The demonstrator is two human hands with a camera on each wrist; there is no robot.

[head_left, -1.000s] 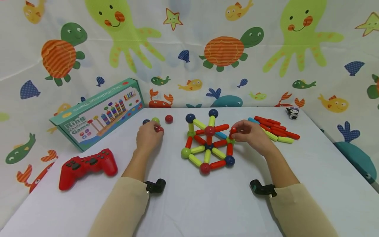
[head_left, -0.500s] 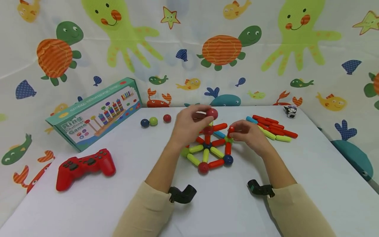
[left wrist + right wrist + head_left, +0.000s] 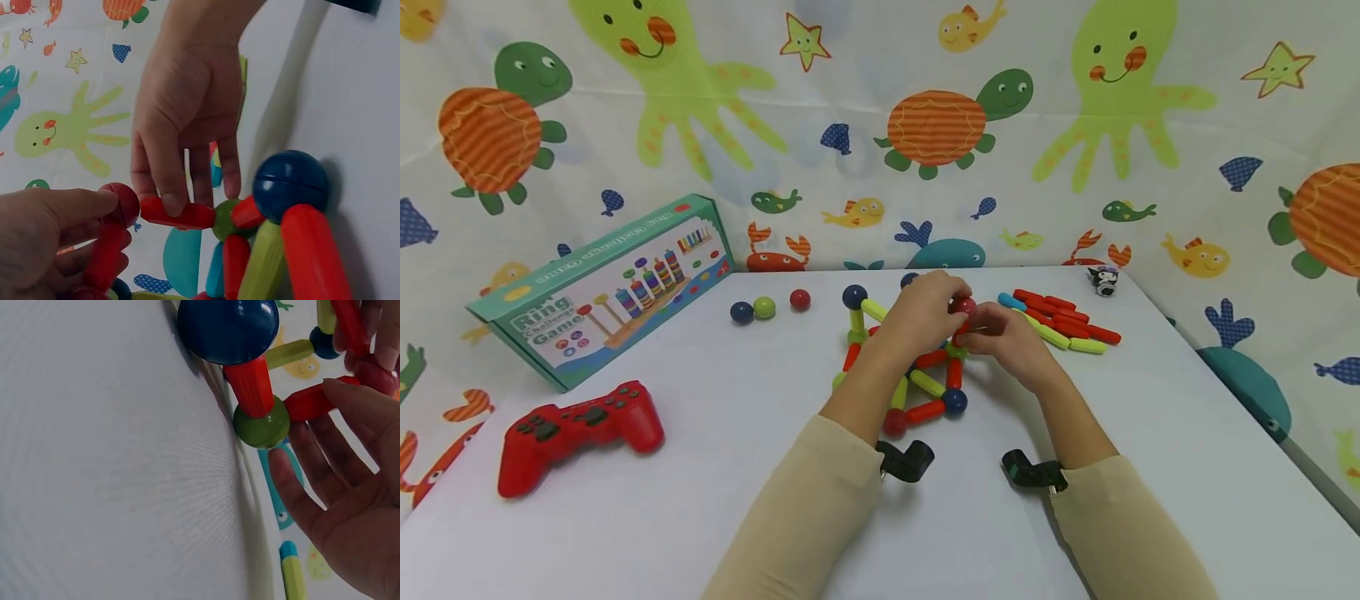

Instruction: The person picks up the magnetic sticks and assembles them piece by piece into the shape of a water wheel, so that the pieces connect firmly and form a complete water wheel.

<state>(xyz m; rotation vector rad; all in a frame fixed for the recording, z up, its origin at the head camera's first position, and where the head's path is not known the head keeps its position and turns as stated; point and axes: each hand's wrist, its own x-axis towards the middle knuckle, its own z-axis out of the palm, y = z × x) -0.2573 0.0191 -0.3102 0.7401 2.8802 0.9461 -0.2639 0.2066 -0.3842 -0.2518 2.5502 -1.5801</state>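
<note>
A frame of coloured sticks and balls stands mid-table, its lower front made up of a red ball (image 3: 896,422), a red stick (image 3: 925,412) and a blue ball (image 3: 955,402). My left hand (image 3: 921,312) reaches over it and pinches a red ball (image 3: 122,205) between thumb and fingers. With my right hand (image 3: 1003,342) I hold an upright red stick (image 3: 177,213), whose lower end meets a green ball (image 3: 226,220). The held ball appears to touch this stick's upper end. Another red stick (image 3: 106,256) of the frame reaches close to that ball. My left forearm hides part of the frame.
Blue (image 3: 742,312), green (image 3: 764,307) and red (image 3: 801,300) balls lie back left. Loose sticks (image 3: 1060,321) lie right of the frame, near a small figurine (image 3: 1103,281). A red game controller (image 3: 580,433) and a green game box (image 3: 602,292) are at left.
My left hand has picked up a red ball from the back left and carried it rightward to the top of the upright red stick. My right hand keeps its hold there. The head view has turned slightly right.
</note>
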